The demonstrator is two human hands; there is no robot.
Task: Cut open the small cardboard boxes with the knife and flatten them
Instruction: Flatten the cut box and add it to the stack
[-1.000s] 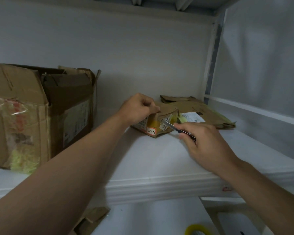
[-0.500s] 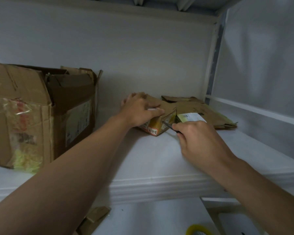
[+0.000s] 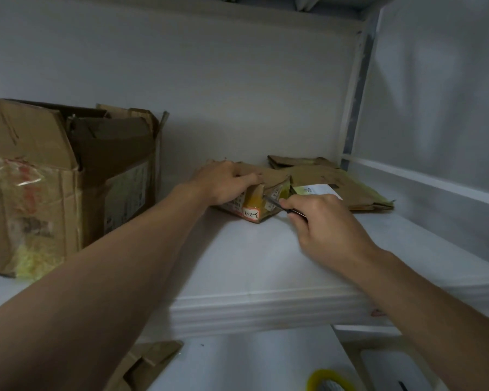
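Nearest, below the shelf (image 3: 251, 303), a yellow tape roll (image 3: 331, 380) is seen at the bottom edge, and a torn cardboard scrap (image 3: 146, 364) lies to its left on the lower surface. On the white shelf above, the right hand (image 3: 329, 231) is reached forward with its fingers (image 3: 295, 206) curled tight round the knife (image 3: 274, 203). The knife's thin blade is set against the front face of the small cardboard box (image 3: 253, 200), beside a yellow patch and a handwritten label. The small cardboard box sits near the middle of the shelf, partly crushed, with its top torn. It is pressed from above by the left hand (image 3: 223, 183), whose fingers lie close together and nearly straight along the top edge. Farther left, a large open cardboard box (image 3: 68, 176) stands well apart. Behind and to the right, flattened cardboard (image 3: 350, 190) carrying a white label (image 3: 321, 189) is stacked just beside the small box, toward the back wall.
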